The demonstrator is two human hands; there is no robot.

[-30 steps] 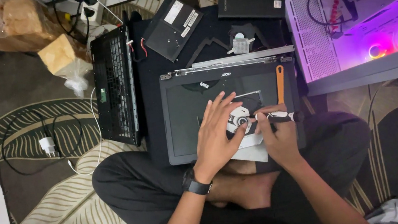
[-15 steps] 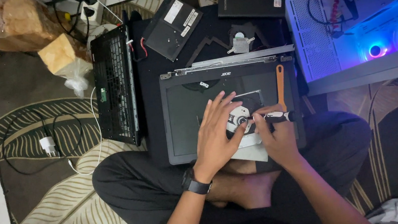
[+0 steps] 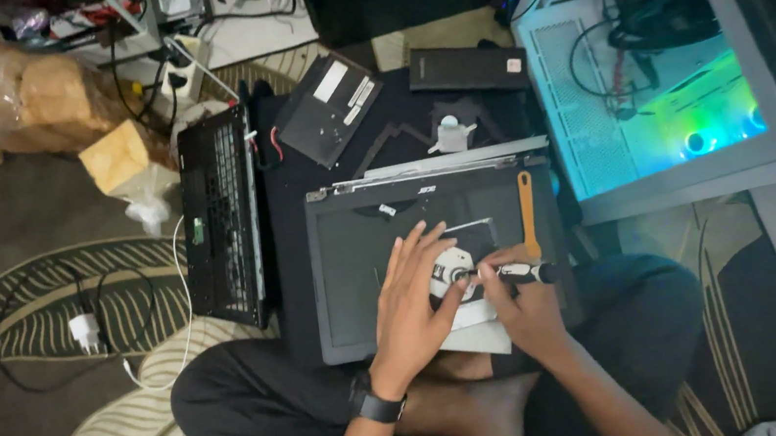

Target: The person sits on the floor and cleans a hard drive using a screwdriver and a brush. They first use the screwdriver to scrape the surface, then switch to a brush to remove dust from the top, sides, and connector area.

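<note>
A person sits cross-legged on a patterned rug (image 3: 53, 299) with an opened laptop base (image 3: 365, 270) lying across the lap, its dark inner panel facing up. The left hand (image 3: 413, 304) lies flat and spread on the near middle of that panel, fingers pointing toward the far side, its fingertips pressing down on a small white round part (image 3: 453, 264) that sits just right of them; it grasps nothing, only steadies. The right hand (image 3: 522, 305) is clenched around a black-handled screwdriver (image 3: 513, 273), held almost level, with the handle running off to the right and the tip pointing left onto the white round part. So the part lies between the two hands, touched by the left fingertips and met by the tool's tip. A white sheet (image 3: 481, 330) shows under the hands at the near edge of the base. An orange pry tool (image 3: 528, 216) lies upright on the panel just beyond the right hand. Left of the base a second black laptop part (image 3: 222, 219) stands edgewise. Farther off lie a black cover plate (image 3: 327, 109) and a flat black box (image 3: 468, 68), and at far right an open computer case (image 3: 660, 106) glows green.
</note>
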